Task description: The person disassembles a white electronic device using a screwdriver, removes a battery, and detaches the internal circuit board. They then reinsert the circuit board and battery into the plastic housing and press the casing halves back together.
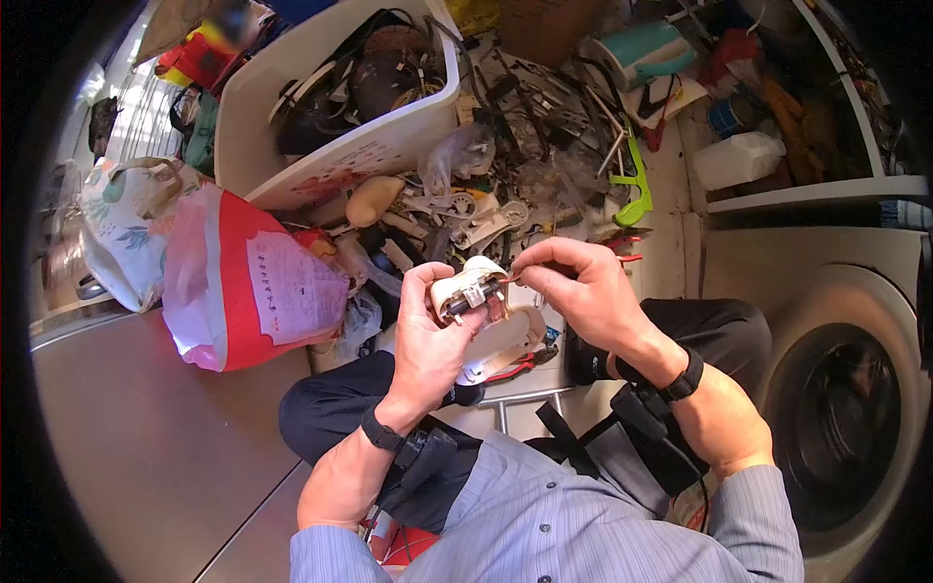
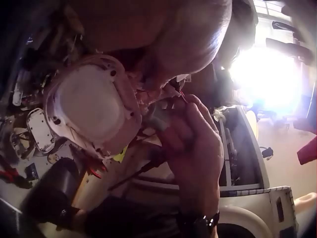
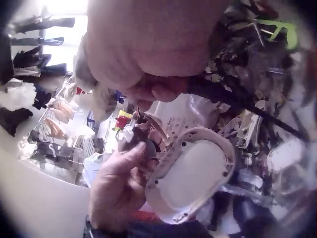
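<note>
My left hand [image 1: 428, 340] grips a white plastic housing [image 1: 466, 277], open on one side, with small dark parts inside. Attached or close below it is a pale oval casing [image 2: 91, 109], whose rounded rim and screw holes show in both wrist views. My right hand [image 1: 593, 291] pinches a thin reddish wire [image 2: 183, 96] at the housing's edge. The same hand keeps a screwdriver [image 2: 136, 178] in its palm, the dark shaft pointing away from the housing; the head view hides it. Much of the housing's inside is hidden by fingers.
Loose plastic parts and scraps [image 1: 496, 219] cover the floor ahead, with a white tub [image 1: 335, 155] behind. Red-handled pliers [image 1: 525, 366] lie below the hands. A red and white bag [image 1: 233, 282] stands left; a washing machine [image 1: 777, 321] stands right. A green tool [image 1: 634, 185] lies ahead.
</note>
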Available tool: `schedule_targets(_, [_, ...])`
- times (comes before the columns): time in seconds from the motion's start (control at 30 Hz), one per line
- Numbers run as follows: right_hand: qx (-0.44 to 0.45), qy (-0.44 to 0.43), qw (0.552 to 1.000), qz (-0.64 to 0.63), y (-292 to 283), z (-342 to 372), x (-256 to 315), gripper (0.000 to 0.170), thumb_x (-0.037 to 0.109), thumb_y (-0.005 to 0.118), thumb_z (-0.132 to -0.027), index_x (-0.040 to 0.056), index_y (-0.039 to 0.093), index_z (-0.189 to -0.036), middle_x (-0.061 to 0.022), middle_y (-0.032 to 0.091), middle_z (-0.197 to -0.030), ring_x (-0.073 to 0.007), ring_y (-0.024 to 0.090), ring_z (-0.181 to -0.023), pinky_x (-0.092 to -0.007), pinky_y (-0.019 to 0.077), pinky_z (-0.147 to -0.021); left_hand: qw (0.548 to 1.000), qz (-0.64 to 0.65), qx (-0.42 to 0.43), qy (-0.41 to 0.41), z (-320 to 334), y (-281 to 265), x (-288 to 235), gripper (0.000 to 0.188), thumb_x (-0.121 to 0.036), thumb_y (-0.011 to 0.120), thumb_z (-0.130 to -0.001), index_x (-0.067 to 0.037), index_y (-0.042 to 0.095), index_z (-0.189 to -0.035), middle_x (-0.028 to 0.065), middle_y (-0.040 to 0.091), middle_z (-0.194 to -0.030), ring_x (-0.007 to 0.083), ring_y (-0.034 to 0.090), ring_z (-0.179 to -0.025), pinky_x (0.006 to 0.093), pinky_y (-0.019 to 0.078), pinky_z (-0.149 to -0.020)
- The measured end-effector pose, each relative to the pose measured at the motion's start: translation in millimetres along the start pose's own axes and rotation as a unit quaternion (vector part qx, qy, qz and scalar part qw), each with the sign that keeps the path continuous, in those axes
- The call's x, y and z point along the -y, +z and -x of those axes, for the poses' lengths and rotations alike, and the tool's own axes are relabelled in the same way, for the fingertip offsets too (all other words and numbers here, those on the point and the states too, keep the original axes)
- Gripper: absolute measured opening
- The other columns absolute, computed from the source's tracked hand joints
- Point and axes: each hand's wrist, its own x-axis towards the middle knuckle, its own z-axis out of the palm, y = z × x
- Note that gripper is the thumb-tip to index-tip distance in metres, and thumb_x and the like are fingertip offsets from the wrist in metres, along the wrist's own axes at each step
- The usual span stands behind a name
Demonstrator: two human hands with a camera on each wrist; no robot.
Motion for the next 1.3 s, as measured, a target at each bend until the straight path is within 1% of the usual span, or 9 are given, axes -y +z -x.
schedule_targets(0.07, [-0.017,-0.133,0.989,0.062,3,2,-5,0.015,0.008,0.074,-0.093,0.0016,0.075,-0.107,-0.0127,0.077,-0.099,-0.0245,0.075,-0.089,-0.0372,0.0586,-0.079,1.000,0.015,-0.011,0.017,-2,0,-2,0.053,0.004,0.074,-0.093,-0.008,0.045,-0.136,0.0060,0.063,-0.118,0.0132,0.066,-0.108,0.0272,0.0576,-0.090])
schedule_targets(0.33, [-0.033,-0.362,0.911,0.193,4,11,-2,0.020,-0.004,0.075,-0.084,0.0021,0.072,-0.102,-0.0114,0.072,-0.096,-0.0296,0.074,-0.081,-0.0365,0.0592,-0.066,0.992,-0.102,-0.035,0.063,-2,2,-1,0.052,-0.001,0.077,-0.093,-0.005,0.047,-0.135,0.0063,0.065,-0.117,0.0123,0.066,-0.105,0.0279,0.0572,-0.089])
schedule_targets(0.7, [-0.045,-0.316,0.930,0.180,5,12,-9,0.015,-0.002,0.075,-0.087,0.0016,0.070,-0.100,-0.0151,0.070,-0.090,-0.0333,0.071,-0.078,-0.0397,0.0577,-0.066,0.997,0.050,0.028,-0.057,-3,2,-8,0.048,-0.001,0.073,-0.091,-0.004,0.050,-0.133,0.0061,0.068,-0.116,0.0120,0.067,-0.102,0.0283,0.0567,-0.089])
schedule_targets(0.97, [-0.119,-0.254,0.937,0.210,-7,14,14,0.015,0.005,0.078,-0.089,0.0021,0.071,-0.102,-0.0134,0.068,-0.086,-0.0260,0.068,-0.073,-0.0344,0.0536,-0.063,0.998,-0.039,0.013,-0.045,-2,2,-2,0.038,-0.002,0.073,-0.090,-0.003,0.053,-0.123,0.0080,0.070,-0.106,0.0122,0.068,-0.090,0.0293,0.0562,-0.076])
schedule_targets(1.03, [-0.136,-0.286,0.937,0.150,-20,9,24,0.014,0.004,0.076,-0.092,0.0004,0.071,-0.105,-0.0101,0.070,-0.086,-0.0206,0.066,-0.070,-0.0337,0.0525,-0.061,0.995,-0.088,0.004,-0.039,0,3,-4,0.038,-0.003,0.075,-0.090,-0.003,0.053,-0.121,0.0090,0.070,-0.106,0.0132,0.069,-0.090,0.0305,0.0563,-0.076])
schedule_targets(1.1, [-0.136,-0.130,0.974,-0.129,-24,13,41,0.012,0.010,0.068,-0.103,-0.0003,0.072,-0.108,-0.0013,0.064,-0.076,-0.0061,0.054,-0.059,-0.0244,0.0423,-0.051,0.990,-0.143,0.010,0.009,2,9,-10,0.042,-0.002,0.074,-0.091,-0.005,0.052,-0.126,0.0065,0.069,-0.108,0.0109,0.068,-0.095,0.0284,0.0564,-0.083])
schedule_targets(1.17, [-0.073,-0.120,0.936,-0.324,-34,6,51,0.015,0.014,0.064,-0.107,0.0009,0.070,-0.111,0.0003,0.057,-0.070,-0.0041,0.044,-0.052,-0.0212,0.0333,-0.046,0.980,-0.187,-0.005,0.070,3,10,-2,0.043,0.000,0.074,-0.089,-0.005,0.053,-0.126,0.0090,0.069,-0.107,0.0166,0.070,-0.095,0.0325,0.0563,-0.086])
schedule_targets(1.23, [-0.070,-0.140,0.935,-0.317,-31,5,54,0.017,0.015,0.061,-0.109,0.0008,0.069,-0.113,0.0011,0.054,-0.068,-0.0044,0.039,-0.049,-0.0227,0.0290,-0.042,0.940,-0.292,-0.035,0.173,4,12,-3,0.047,0.005,0.074,-0.080,-0.003,0.054,-0.122,0.0162,0.064,-0.108,0.0334,0.068,-0.100,0.0401,0.0542,-0.087])
schedule_targets(1.3, [-0.038,-0.178,0.919,-0.349,-26,6,53,0.017,0.015,0.060,-0.109,0.0007,0.069,-0.112,0.0004,0.054,-0.068,-0.0048,0.039,-0.049,-0.0229,0.0290,-0.042,0.945,-0.280,-0.030,0.165,6,13,-6,0.050,0.008,0.072,-0.078,-0.003,0.055,-0.123,0.0182,0.061,-0.113,0.0396,0.064,-0.107,0.0421,0.0525,-0.091])
